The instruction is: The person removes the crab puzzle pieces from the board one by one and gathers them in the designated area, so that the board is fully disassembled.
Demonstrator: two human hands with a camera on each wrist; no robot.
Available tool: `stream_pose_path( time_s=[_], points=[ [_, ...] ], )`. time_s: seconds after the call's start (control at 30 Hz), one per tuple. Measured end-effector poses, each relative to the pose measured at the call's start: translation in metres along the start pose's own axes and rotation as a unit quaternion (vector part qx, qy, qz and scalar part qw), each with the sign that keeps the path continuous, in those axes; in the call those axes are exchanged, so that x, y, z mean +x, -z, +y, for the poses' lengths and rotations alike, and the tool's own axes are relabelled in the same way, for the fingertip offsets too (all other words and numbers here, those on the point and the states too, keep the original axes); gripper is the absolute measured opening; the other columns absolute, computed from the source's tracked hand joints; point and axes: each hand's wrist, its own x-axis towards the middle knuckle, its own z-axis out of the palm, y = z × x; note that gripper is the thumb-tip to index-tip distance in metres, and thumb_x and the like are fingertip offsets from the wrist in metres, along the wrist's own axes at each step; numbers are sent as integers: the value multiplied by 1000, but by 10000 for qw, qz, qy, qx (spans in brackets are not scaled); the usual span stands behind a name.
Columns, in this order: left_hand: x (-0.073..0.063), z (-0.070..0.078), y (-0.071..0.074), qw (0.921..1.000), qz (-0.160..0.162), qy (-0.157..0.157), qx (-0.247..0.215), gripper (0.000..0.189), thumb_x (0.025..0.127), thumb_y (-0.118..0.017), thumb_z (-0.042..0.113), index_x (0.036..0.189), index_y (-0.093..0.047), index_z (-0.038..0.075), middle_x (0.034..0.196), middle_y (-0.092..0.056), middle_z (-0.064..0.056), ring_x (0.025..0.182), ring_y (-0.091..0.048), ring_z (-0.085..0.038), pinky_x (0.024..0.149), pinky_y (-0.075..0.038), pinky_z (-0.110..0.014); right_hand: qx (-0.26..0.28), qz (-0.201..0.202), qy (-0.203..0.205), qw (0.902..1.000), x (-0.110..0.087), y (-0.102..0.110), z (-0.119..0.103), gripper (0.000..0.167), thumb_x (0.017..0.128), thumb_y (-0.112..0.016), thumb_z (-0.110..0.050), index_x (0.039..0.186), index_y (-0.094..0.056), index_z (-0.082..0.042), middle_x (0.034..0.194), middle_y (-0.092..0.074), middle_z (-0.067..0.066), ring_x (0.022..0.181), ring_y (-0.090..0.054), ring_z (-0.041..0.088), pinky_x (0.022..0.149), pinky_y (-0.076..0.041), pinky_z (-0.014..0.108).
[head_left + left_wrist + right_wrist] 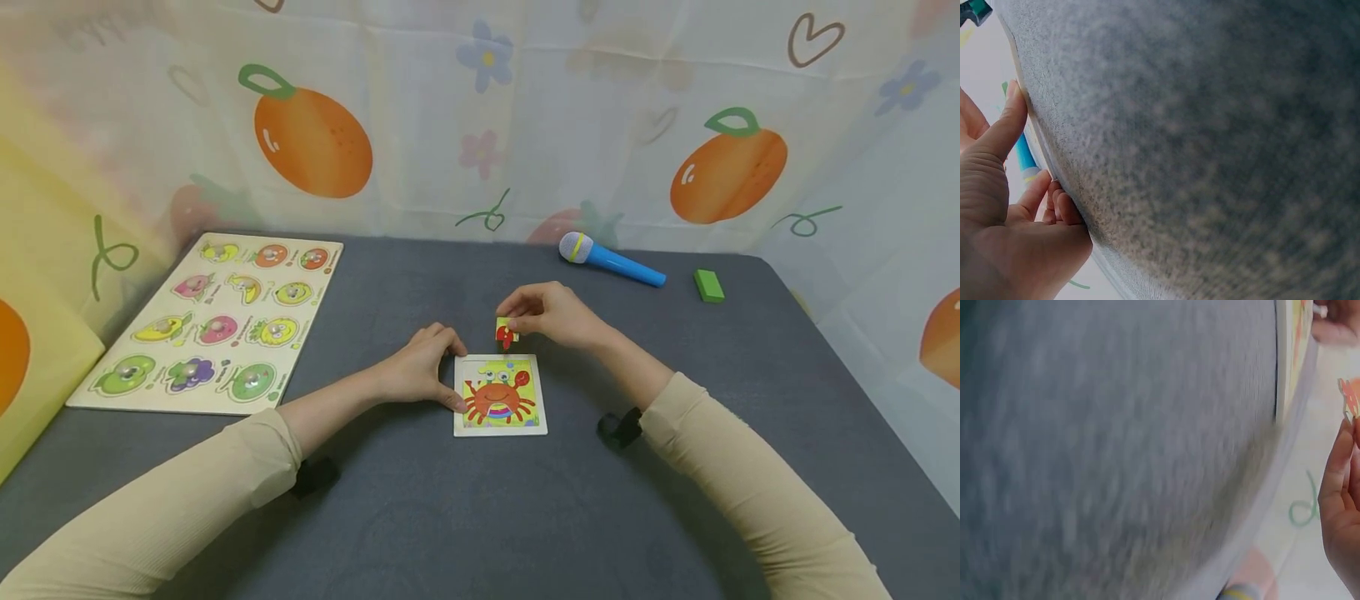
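Note:
A small square crab puzzle [498, 400] with a pale wooden frame lies flat on the table. My left hand [420, 367] holds it at the left side, the thumb at the left edge and a finger by the upper left corner. In the left wrist view, the left hand's thumb [1013, 119] reaches along the thin board edge. Just above the puzzle's far edge, my right hand [551, 315] pinches a small yellow puzzle piece [506, 333] with a red claw picture. That piece [1349, 397] appears at the right border of the right wrist view, held at the fingertips.
On the left lies a large wooden fruit puzzle board [243, 312]. A blue toy microphone [618, 262] and a green block [708, 286] lie at the back right of the dark grey table [420, 517]. Behind hangs a fruit-patterned curtain [420, 108].

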Motion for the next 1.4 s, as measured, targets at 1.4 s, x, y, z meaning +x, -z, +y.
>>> stream_pose_path(
  time_s=[1.4],
  points=[
    [-2, 1, 0, 10000, -7, -17, -1, 70, 68, -91, 34, 120, -55, 3, 120, -52, -14, 114, -45, -30, 99, -40, -45, -4, 243, -1234, 9921, -31, 81, 67, 29, 94, -65, -7, 118, -67, 7, 107, -75, 14, 82, -68, 2, 84, -59, 31]
  ],
)
